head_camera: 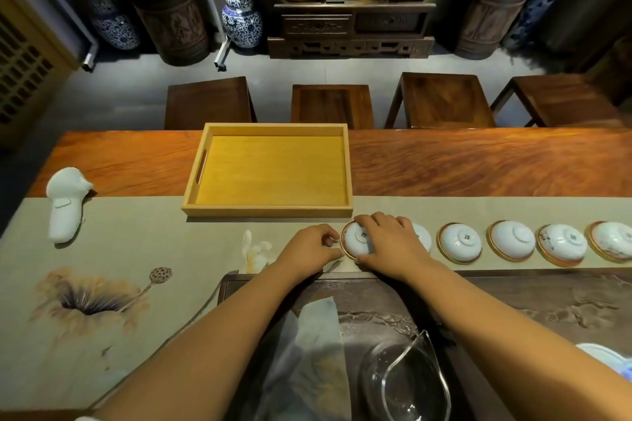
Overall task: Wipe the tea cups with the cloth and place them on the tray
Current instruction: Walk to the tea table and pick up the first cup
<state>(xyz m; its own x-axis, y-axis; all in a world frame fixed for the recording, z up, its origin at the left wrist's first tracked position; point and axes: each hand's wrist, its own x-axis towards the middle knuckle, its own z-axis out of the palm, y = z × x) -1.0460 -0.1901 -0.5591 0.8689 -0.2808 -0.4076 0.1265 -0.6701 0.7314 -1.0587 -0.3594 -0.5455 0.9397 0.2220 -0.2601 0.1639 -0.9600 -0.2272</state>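
Several white tea cups with gold rims stand upside down in a row on the beige table runner (136, 284). My right hand (388, 243) grips the leftmost cup (355, 241) from above, and my left hand (313, 246) touches its left rim with the fingertips. Another cup (424, 236) is half hidden behind my right hand, and more cups (460, 243) (513, 240) continue to the right. The empty yellow wooden tray (270, 210) lies just behind my hands. A pale cloth (307, 345) lies on the dark tea board below my arms.
A glass pitcher (403, 379) stands on the dark carved tea board (547, 301) near me. A white ceramic piece (65, 208) lies at the far left of the runner. Wooden stools (331, 106) line the far side of the table.
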